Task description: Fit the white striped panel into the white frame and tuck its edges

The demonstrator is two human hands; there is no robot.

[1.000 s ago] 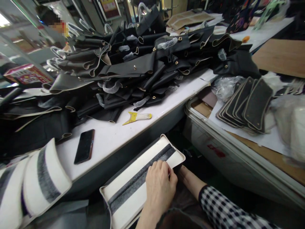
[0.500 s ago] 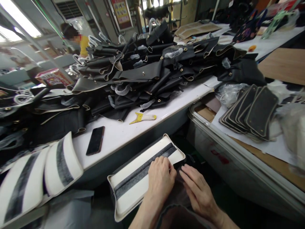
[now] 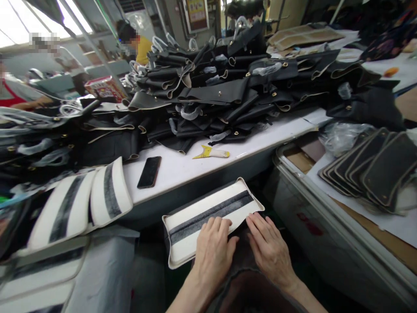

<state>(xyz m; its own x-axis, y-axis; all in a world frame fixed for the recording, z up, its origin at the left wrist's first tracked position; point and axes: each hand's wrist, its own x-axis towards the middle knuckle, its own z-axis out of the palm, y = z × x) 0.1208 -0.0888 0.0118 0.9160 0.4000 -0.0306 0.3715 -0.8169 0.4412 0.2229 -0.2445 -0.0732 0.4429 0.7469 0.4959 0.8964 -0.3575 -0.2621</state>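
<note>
Over the gap in front of the table is a bag piece (image 3: pixel 211 217), with a cream rectangular face, a dark lengthwise stripe, upright seam edges and dark material hanging below. My left hand (image 3: pixel 215 248) grips its near long edge, fingers bent over the cream face and thumb on the dark side. At the near right corner, my right hand (image 3: pixel 270 245) has its fingers laid along the edge and its thumb lower down, holding the dark material. What lies under both palms is hidden.
Black bags (image 3: pixel 208 95) with wrapped handles are heaped on the white table (image 3: pixel 182 174). A phone (image 3: pixel 149 172) and a yellow-and-white tool (image 3: pixel 211 152) lie near its edge. Striped cream panels (image 3: pixel 68 208) are at left; dark flaps (image 3: pixel 374 165) sit on a bin (image 3: pixel 312 226). People sit behind.
The view has turned left, so the scene sits further right. My left hand has slid back along the near edge; my right hand has come up onto the corner.
</note>
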